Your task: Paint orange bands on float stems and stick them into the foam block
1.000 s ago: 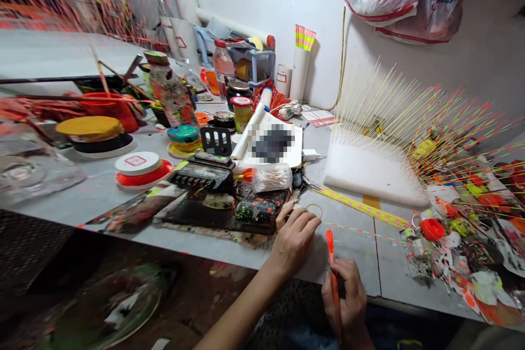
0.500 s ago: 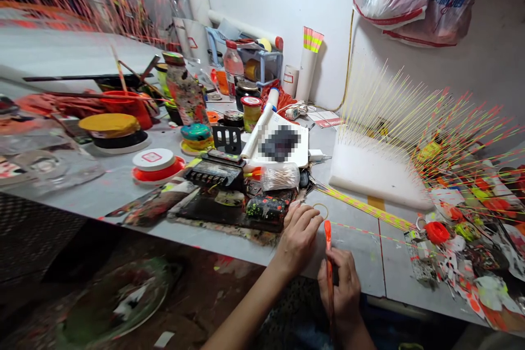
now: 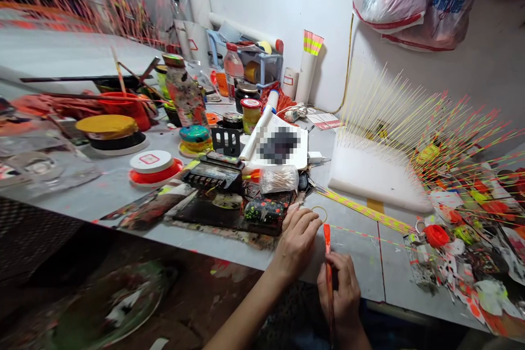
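My right hand [image 3: 339, 291] is closed round an orange-stained brush [image 3: 328, 268], its wide orange tip pointing up and away from me. Just left of it, my left hand [image 3: 297, 238] rests at the table edge by a paint-spattered black roller [image 3: 266, 210], fingers bent together; what its fingertips pinch is too small to name. A thin stick with red and yellow-green bands [image 3: 365, 234] runs rightward from near the left fingertips. A yellowish ring [image 3: 319, 214] lies just beyond them. Farther back is a bundle of banded sticks [image 3: 365, 209].
A white foam block [image 3: 375, 175] holds many thin upright sticks. Paint-smeared scraps and an orange cap [image 3: 436, 235] crowd the right. At the left are a white-lidded container [image 3: 151, 161], a yellow-lidded jar [image 3: 107, 127] and a spattered bottle [image 3: 184, 90]. Cotton swabs [image 3: 279, 179] lie mid-table.
The view has shifted slightly. Both hands keep nearly the same pose, and the brush stays in my right hand with its tip near my left fingertips.
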Demonstrator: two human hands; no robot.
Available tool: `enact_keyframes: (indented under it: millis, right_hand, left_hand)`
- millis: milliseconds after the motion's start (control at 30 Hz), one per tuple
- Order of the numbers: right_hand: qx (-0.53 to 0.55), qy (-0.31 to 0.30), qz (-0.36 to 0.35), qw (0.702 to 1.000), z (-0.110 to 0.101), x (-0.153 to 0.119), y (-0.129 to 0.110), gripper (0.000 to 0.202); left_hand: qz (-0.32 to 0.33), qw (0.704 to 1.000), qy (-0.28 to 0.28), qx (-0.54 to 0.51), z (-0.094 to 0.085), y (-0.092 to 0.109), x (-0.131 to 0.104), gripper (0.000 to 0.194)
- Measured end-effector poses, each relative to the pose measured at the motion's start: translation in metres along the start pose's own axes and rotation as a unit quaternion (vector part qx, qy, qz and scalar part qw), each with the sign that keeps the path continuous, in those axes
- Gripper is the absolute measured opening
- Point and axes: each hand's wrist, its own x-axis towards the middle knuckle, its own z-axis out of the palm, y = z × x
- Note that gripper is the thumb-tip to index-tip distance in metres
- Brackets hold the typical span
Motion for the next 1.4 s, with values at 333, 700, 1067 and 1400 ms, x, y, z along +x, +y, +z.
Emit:
enact_keyframes:
  millis: [333,700,1067,1400]
  right_hand:
    - [0.121,-0.008,-0.023,0.992,-0.02,-0.012,-0.002,0.027]
    - [0.111,0.133,-0.06,0.983,-0.07,0.003,-0.002,0.026]
    - [-0.098,0.248,0.005,0.964,-0.151,-0.017,0.095,0.014]
    - [-0.174,0.27,0.125,0.939,-0.156,-0.032,0.148,0.009]
  left_hand:
    - [-0.007,1.0,0.018,-0.014,0.0,-0.001,0.004,0.023]
    - [-0.014,0.986,0.0,-0.165,-0.005,0.02,0.048,0.009]
    - [0.022,0.946,-0.166,-0.278,0.138,0.075,0.109,0.016]
    - [-0.036,0.959,-0.176,-0.22,0.281,0.105,0.141,0.008]
